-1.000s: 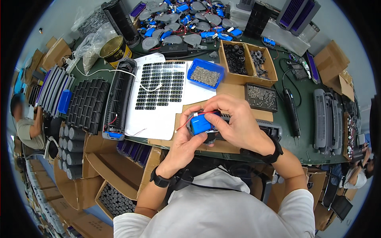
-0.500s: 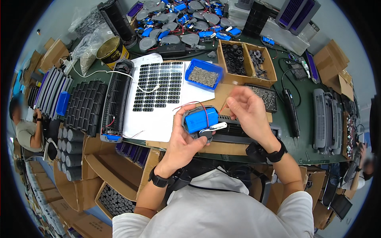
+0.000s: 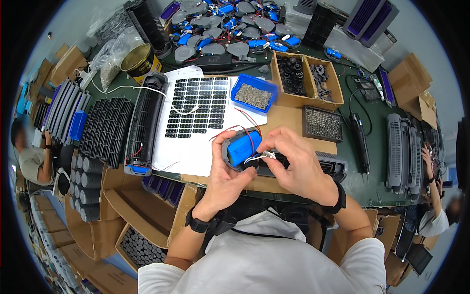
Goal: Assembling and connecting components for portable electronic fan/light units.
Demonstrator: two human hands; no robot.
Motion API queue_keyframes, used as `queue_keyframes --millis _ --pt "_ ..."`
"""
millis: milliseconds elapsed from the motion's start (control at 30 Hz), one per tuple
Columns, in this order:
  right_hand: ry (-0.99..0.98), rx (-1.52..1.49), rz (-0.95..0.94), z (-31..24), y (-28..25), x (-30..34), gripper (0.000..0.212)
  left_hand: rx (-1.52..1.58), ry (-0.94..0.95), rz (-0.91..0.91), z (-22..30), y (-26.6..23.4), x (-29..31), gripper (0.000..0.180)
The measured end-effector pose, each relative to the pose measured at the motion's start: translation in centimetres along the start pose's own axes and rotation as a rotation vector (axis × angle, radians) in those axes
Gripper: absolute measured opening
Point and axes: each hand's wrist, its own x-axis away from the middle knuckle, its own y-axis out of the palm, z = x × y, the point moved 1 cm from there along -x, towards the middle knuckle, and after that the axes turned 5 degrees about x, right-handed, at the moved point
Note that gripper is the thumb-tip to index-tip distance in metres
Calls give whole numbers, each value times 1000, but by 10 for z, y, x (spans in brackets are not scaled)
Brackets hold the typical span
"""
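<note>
My left hand [image 3: 221,185] cradles a round grey plastic housing [image 3: 225,153] from its left and lower sides. Seated in that housing is a blue battery pack [image 3: 239,149]. Red and dark wires [image 3: 248,116] loop up from the pack, their ends loose above it. Over the housing's right side, my right hand [image 3: 299,167] has thumb and fingers pinched on a small white connector [image 3: 268,155] on a thin white lead. The fingers partly cover the connector and the housing's right edge.
Ahead lie a blue tray of small metal parts [image 3: 234,98], a divided cardboard box of black parts [image 3: 307,93] and a dark box of small silver pieces [image 3: 304,122]. A black electric screwdriver [image 3: 360,142] is at right. Grey housings with blue packs [image 3: 237,49] heap at the back.
My right hand has come left and down from the red wire to the white connector and pinches it. The red wire's end now points up and left above the pack.
</note>
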Motion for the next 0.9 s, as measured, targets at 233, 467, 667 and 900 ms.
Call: queue_keyframes --millis 233,467,667,900 --pt "-294 232 -107 -31 2 -1 14 149 -47 27 -3 -8 -3 79" --pt "-469 202 -32 -24 3 13 16 533 -214 -107 14 -15 -4 73" --pt "-360 110 -48 -23 6 17 21 329 -151 1 8 -5 -12 60" --pt "-117 -118 -19 -9 -6 12 26 138 -165 -8 5 -10 -9 54"
